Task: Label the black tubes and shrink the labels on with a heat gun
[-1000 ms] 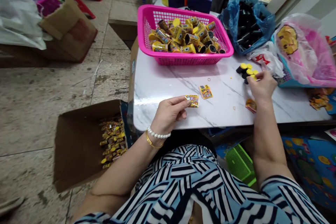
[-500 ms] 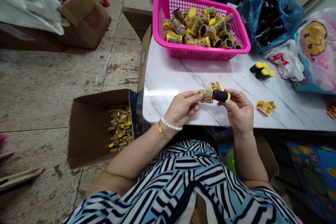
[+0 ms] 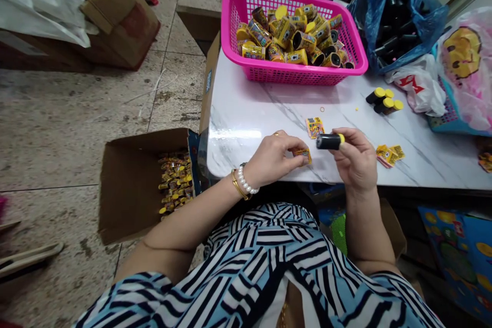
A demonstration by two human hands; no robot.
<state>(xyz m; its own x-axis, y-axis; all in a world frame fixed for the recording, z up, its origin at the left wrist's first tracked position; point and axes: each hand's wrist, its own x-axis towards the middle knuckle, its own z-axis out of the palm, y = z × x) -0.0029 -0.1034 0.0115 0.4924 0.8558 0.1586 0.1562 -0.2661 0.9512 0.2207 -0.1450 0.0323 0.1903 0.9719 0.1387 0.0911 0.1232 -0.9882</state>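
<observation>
I hold the black tube (image 3: 328,141) over the counter (image 3: 265,118), my right hand (image 3: 358,161) pinching its capped end, probably to leave the body bare; just left, my left hand (image 3: 273,160) grips a yellow printed wrapper (image 3: 306,155).

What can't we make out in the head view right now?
Head view, all four:
Held yellow label: mostly hidden by the left hand.
Deeper in the pink basket: covered by upper containers.
Print on the loose labels: too small.
White bag at left: cut off by frame edge.
</observation>
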